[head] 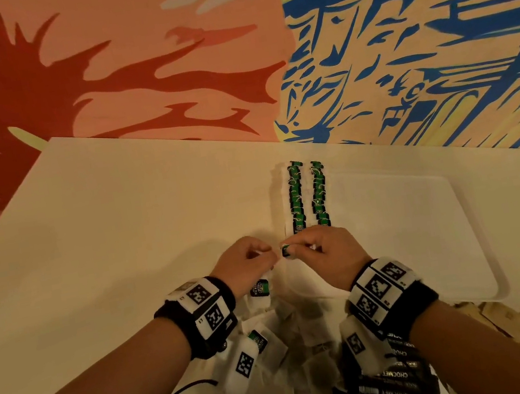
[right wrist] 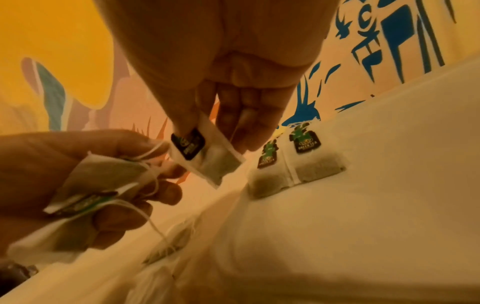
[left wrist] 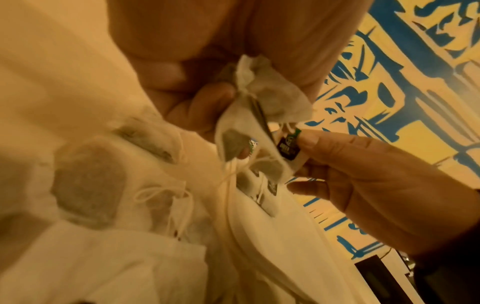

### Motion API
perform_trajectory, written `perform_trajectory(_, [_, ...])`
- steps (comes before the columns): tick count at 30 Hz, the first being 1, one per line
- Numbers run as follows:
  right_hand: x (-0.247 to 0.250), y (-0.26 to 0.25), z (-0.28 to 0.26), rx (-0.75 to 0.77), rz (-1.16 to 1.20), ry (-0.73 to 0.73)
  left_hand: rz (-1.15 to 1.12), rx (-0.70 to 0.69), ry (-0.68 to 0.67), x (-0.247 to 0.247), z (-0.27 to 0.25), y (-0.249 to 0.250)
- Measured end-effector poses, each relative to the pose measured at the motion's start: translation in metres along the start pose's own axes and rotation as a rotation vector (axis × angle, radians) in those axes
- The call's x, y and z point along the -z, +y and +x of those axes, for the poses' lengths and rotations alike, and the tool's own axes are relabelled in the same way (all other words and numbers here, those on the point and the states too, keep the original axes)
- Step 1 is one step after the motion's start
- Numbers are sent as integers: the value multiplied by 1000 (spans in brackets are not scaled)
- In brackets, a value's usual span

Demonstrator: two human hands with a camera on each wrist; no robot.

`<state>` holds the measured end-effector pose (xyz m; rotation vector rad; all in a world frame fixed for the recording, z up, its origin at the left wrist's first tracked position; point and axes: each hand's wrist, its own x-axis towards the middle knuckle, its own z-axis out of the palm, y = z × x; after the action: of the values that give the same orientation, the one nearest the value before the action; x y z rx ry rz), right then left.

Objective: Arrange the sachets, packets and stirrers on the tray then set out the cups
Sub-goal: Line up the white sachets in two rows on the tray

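Both hands pinched tea bags: the right hand one tea bag, the left hand a tangled bunch; light, limp, best held by their tags.

A white table is set against a painted wall mural. Red and salmon-pink shapes fill the mural's left part; blue strokes on a yellow ground fill its right part. The whole scene is lit by warm, yellowish light.
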<state>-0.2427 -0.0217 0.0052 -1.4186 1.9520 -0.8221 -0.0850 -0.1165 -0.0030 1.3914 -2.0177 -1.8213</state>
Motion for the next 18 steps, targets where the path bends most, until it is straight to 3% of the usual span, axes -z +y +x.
perform_trajectory(3, [4,-4,1,84,16,-38,-28,-26,-52,-3,-2,3])
perform_trajectory(9, [8,-3,4,-48,49,98,-31,-32,-23,-6,1,7])
perform_trajectory(14, [15,0,5,-104,0,42,-20,-16,-7,-5,4,6])
perform_trajectory(18, [18,9,7,-170,-61,-96,14,13,2,2,3,2])
